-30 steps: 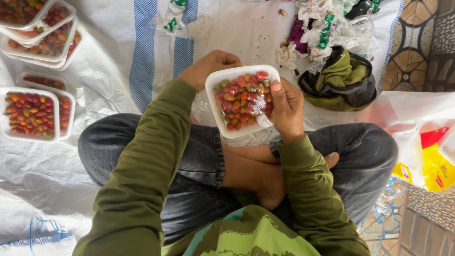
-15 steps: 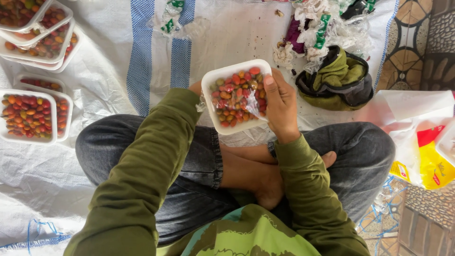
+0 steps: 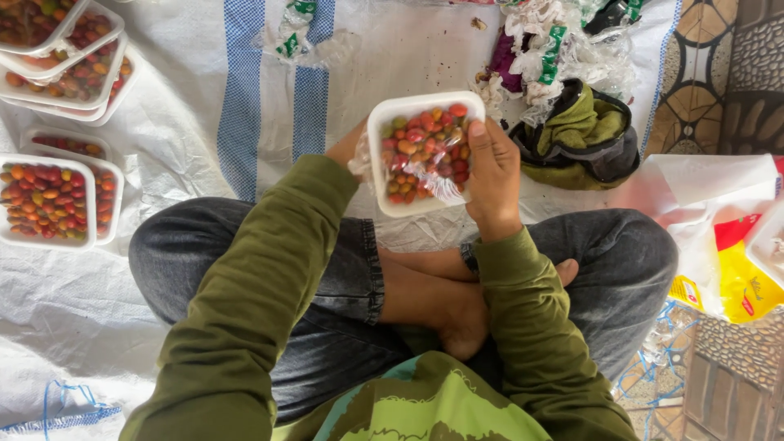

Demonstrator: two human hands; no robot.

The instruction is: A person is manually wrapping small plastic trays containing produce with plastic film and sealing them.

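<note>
Hands of a seated, cross-legged person meet over the lap at a white foam tray [image 3: 390, 114] filled with small red, orange and green fruits [image 3: 420, 147]. The right hand [image 3: 492, 175] grips the tray's right edge, fingers together along the rim and thumb laid over a loose piece of clear plastic film [image 3: 441, 186] that drapes across the fruit. The left hand [image 3: 347, 151] is mostly hidden behind the tray and the olive sleeve; it holds the tray's left side from beneath, and whether its fingers are spread or closed cannot be told. The tray is held up above the knees, tilted slightly toward the person, over a white woven sheet [image 3: 163, 269] with blue stripes.

To the left on the sheet lie filled trays [image 3: 47, 200] of the same fruit, with a further stack [image 3: 69, 57] at the upper left corner. Beyond the held tray sits a heap of crumpled plastic wrap [image 3: 555, 41], and just beside it an olive-green bag [image 3: 584, 135]. A yellow and red packet [image 3: 739, 282] lies at the far right.
</note>
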